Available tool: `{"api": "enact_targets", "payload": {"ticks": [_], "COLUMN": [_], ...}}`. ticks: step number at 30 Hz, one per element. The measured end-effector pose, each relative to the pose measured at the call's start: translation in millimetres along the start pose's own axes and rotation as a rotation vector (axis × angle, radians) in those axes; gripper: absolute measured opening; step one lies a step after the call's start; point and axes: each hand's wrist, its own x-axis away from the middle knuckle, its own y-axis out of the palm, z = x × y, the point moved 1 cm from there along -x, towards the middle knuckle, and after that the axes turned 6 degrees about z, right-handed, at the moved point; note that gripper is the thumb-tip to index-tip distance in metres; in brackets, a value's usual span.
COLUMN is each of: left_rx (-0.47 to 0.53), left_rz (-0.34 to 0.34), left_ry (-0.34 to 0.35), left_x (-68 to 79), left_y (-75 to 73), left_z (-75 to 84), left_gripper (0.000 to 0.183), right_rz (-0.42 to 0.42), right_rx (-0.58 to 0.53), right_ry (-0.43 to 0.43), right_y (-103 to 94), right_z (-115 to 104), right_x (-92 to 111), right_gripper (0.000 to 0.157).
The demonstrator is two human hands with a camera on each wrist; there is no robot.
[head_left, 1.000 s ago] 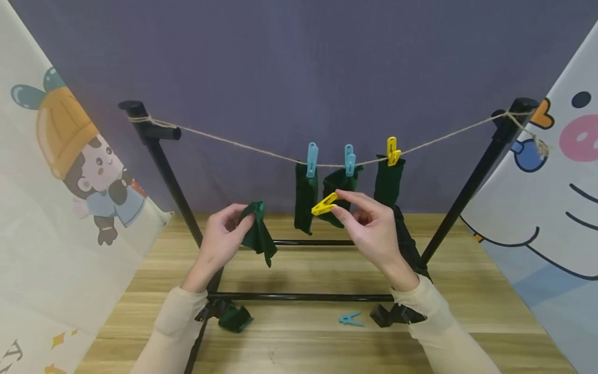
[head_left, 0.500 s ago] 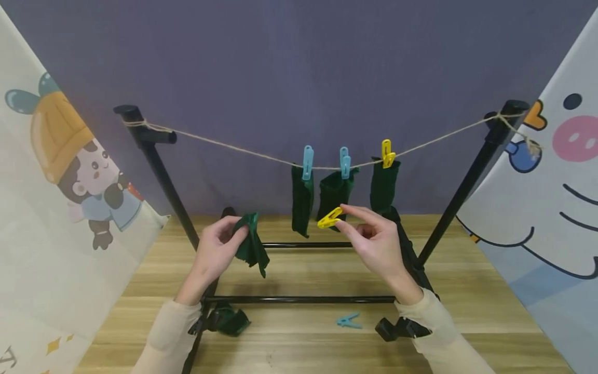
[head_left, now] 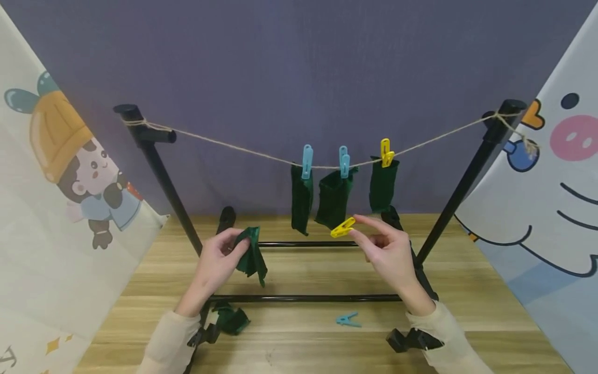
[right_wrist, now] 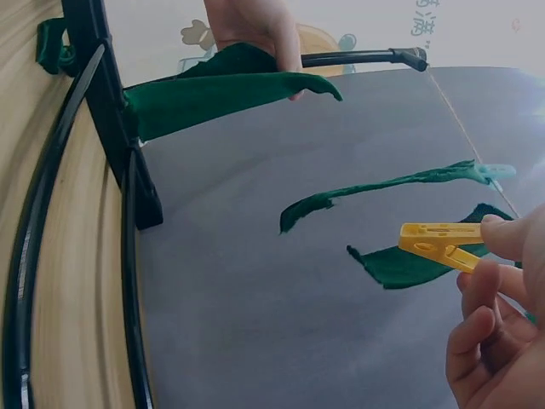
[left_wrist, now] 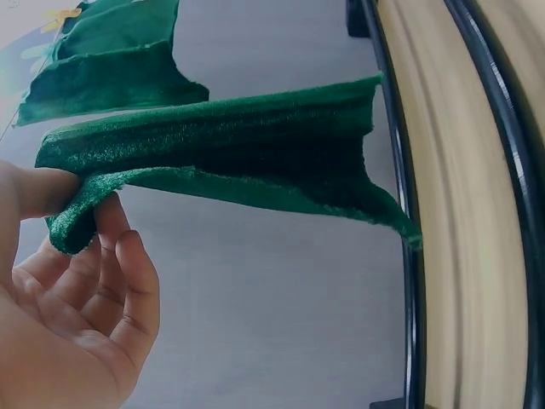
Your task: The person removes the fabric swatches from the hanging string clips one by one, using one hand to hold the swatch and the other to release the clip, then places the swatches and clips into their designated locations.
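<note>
My left hand point(head_left: 216, 262) pinches a green cloth point(head_left: 253, 257) by its upper edge; in the left wrist view the cloth point(left_wrist: 230, 153) hangs folded from thumb and fingers. Between thumb and forefinger my right hand point(head_left: 388, 254) holds a yellow clothespin point(head_left: 343, 227), seen closer as the clothespin point(right_wrist: 438, 241) in the right wrist view. Above the hands runs a twine line point(head_left: 224, 146). Three green cloths hang from it: one under a blue clothespin point(head_left: 307, 162), one under a second blue clothespin point(head_left: 344, 162), and one under a yellow clothespin point(head_left: 386, 152).
Black posts point(head_left: 163, 182) at left and right carry the twine. Lower black bars point(head_left: 303, 298) cross between them. On the wooden table point(head_left: 299, 348) lie a loose blue clothespin point(head_left: 348, 319) and another crumpled green cloth point(head_left: 232, 318) near the left foot.
Both hands have come down, away from the line, with the cloth and the yellow clothespin still held. My right hand has also drifted slightly right. The hanging cloths stay pinned.
</note>
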Motion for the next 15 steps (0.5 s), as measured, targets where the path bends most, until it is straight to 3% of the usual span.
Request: {"api": "enact_targets", "payload": {"ticks": [7, 15], "left_rx": [-0.012, -0.028], "left_rz": [-0.002, -0.001], "left_ry": [0.0, 0.008], "left_x": [9.6, 16.9], "left_y": [0.7, -1.5], "left_z": [-5.4, -15.6], "left_gripper": [0.013, 0.013], "right_rz": [-0.014, -0.029], "right_rx": [0.045, 0.079], "right_ry": [0.097, 0.124], "right_y": [-7.5, -14.1], "right_z": [12.2, 27.3], "right_x": [10.1, 18.4], "right_gripper": [0.034, 0.032]}}
